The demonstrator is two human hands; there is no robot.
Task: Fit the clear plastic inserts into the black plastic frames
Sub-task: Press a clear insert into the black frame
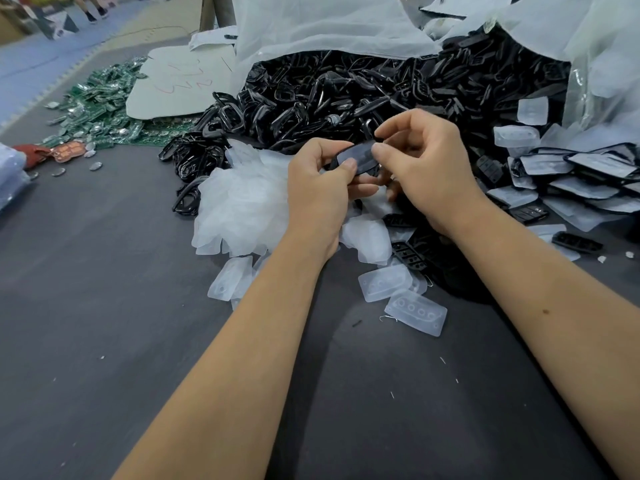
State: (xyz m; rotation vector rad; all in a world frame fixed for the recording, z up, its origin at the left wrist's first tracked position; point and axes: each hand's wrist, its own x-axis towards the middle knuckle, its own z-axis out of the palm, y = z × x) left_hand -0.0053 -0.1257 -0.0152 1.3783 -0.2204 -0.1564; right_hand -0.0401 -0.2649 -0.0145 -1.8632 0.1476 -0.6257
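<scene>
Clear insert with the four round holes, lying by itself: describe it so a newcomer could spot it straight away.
Start from the heap of black frames spilling out of the white bag, and come down past both hands to the dark mat. The clear insert lies there flat, nearest the camera, between the two forearms. Unlike its neighbours it lies clear of the heap, its row of four round holes facing up.

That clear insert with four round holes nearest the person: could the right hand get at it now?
Probably not yet: the insert lies uncovered, but the right hand is busy holding the frame.
</scene>
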